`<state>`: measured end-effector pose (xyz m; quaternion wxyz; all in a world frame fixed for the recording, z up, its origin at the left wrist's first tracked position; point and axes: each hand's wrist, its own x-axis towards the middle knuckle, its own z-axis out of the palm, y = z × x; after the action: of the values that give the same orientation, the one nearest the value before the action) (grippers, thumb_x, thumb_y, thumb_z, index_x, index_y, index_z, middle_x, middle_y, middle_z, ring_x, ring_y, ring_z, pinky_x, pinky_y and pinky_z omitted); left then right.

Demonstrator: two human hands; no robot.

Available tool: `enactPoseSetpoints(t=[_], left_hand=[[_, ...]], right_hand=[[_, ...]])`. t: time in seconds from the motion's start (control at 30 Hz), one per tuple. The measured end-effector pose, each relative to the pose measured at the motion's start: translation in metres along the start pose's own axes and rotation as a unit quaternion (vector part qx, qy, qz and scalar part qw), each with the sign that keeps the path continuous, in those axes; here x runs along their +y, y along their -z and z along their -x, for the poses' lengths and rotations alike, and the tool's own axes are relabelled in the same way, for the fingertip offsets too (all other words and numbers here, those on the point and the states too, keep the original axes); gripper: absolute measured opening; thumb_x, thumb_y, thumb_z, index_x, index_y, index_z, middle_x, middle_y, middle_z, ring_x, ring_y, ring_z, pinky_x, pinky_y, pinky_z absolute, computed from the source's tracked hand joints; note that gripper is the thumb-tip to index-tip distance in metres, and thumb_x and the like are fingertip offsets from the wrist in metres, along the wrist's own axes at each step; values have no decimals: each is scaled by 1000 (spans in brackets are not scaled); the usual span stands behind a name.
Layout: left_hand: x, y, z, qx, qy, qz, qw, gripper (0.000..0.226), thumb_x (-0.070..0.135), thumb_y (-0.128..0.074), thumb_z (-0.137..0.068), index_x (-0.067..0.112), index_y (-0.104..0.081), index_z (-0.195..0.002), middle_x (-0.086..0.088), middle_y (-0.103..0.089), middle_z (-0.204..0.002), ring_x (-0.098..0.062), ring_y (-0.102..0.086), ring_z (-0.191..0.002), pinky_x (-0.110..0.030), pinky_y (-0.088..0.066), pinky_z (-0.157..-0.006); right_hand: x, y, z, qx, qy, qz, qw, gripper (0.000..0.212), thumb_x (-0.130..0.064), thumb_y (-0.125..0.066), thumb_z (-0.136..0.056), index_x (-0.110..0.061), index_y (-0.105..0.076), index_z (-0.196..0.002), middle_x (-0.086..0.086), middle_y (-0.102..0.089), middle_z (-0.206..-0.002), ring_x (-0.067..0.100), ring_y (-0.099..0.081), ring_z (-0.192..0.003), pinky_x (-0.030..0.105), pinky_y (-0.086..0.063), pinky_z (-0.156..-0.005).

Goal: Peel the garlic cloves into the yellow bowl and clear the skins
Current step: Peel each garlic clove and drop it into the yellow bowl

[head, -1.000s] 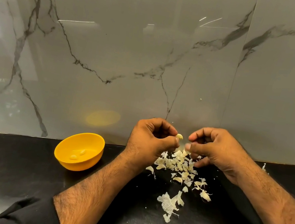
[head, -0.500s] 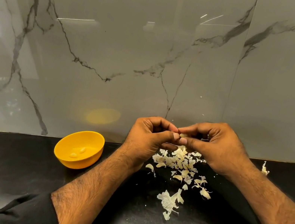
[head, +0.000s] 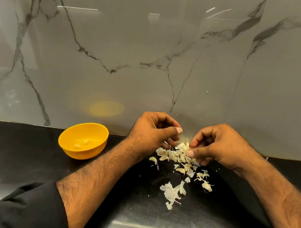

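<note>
Bowl first, at the left: yellow bowl (head: 83, 139) sits on the black countertop (head: 18, 151) near the marble backsplash (head: 156, 54), with two peeled cloves (head: 81, 144) lying on its floor. Black sleeve (head: 28, 211) covers the lower left forearm.

Left hand (head: 152, 134) hovers right of the bowl, fingers curled inward, thumb pressed against the index tip; whatever it pinches is hidden, so I cannot tell whether a clove sits inside. Between the hands and below them lies the skin pile (head: 180, 155), with loose skins trailing toward the camera, the biggest being a papery skin (head: 171, 192).

Right hand (head: 218, 146) is just above the pile's far edge, fingers curled, thumb and index clamped on a pale skin flake (head: 185, 147).

Step in hand, as judged: stripping skin from a clove, mid-task; only two cloves are in the bowl and the skins are uncleared. Next move likely calls for dropping the flake onto the pile, then checking the clove for remaining skin before carrying it left to the bowl.

Change versus half a second ago: the hands met fingertip to fingertip then; now they are apart, the right one lower, at the pile
</note>
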<state>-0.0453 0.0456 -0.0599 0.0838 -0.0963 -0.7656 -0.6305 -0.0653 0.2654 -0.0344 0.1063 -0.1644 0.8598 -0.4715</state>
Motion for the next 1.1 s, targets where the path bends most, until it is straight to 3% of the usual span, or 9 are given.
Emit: enactPoseSetpoints(t=[0.07, 0.23, 0.37, 0.5, 0.63, 0.8, 0.87, 1.0, 1.1], left_hand=[[-2, -2, 1, -21, -1, -18, 1000, 13, 14, -77, -97, 5, -74, -105, -13, -79, -87, -26, -76, -74, -38, -64, -70], [-4, -5, 2, -56, 2, -50, 997, 12, 18, -78, -97, 9, -75, -104, -11, -80, -88, -26, -77, -76, -40, -65, -74], [-5, -8, 2, -68, -3, -91, 994, 12, 20, -78, -97, 11, -75, -104, -9, -80, -86, -26, -79, -77, -36, -65, -71], [-5, -10, 3, -71, -20, -115, 991, 12, 22, -77, -98, 13, -75, -105, -7, -79, -85, -24, -78, -74, -29, -61, -65], [-4, -9, 3, -58, -38, -133, 989, 11, 24, -77, -98, 15, -75, -104, -4, -79, -84, -22, -78, -72, -24, -58, -62], [-6, -10, 4, -31, -76, -174, 981, 9, 26, -77, -98, 18, -76, -101, -1, -78, -82, -16, -77, -68, -25, -61, -63], [-5, -10, 4, -21, -93, -186, 978, 9, 27, -77, -98, 18, -77, -100, 0, -78, -81, -14, -76, -68, -28, -64, -66], [-3, -5, 10, 15, -128, -228, 965, 8, 31, -76, -99, 24, -77, -97, 7, -75, -80, -8, -73, -72, -35, -66, -73], [0, 10, 18, 70, -114, -235, 963, 10, 34, -76, -97, 27, -77, -90, 10, -73, -75, -10, -72, -72, -43, -66, -71]], right_hand=[[2, 8, 0, -7, -12, 29, 999, 22, -11, -93, -73, -6, -79, -90, 12, -78, -79, 22, -75, -69, 32, -62, -66], [16, 28, -4, 3, -64, 182, 981, 4, -17, -81, -91, -21, -82, -90, -5, -80, -80, 11, -77, -73, 28, -63, -74], [20, 29, -6, -4, -74, 139, 988, 14, -4, -88, -82, -8, -75, -88, 3, -78, -76, 17, -77, -73, 33, -66, -72], [20, 32, -5, 3, -52, 159, 986, 21, 3, -77, -89, -17, -78, -93, 0, -78, -89, 14, -75, -84, 30, -62, -71], [22, 34, -6, -8, -41, 212, 976, 18, -16, -82, -89, -33, -80, -95, -10, -75, -91, 9, -70, -91, 37, -58, -90], [21, 25, -5, -37, -37, 262, 964, 16, -29, -90, -81, -32, -78, -92, -13, -73, -86, 7, -68, -86, 35, -56, -85], [21, 24, -6, -21, -22, 259, 965, 18, -30, -91, -80, -30, -76, -90, -8, -75, -89, 12, -71, -88, 38, -60, -86], [15, 20, -2, 24, 14, 156, 987, 11, -25, -88, -84, -23, -78, -89, -5, -78, -80, 14, -75, -75, 32, -64, -72], [7, 7, 2, 39, 36, 98, 994, 4, -19, -83, -88, -18, -80, -91, -2, -80, -80, 18, -77, -76, 34, -65, -76]])
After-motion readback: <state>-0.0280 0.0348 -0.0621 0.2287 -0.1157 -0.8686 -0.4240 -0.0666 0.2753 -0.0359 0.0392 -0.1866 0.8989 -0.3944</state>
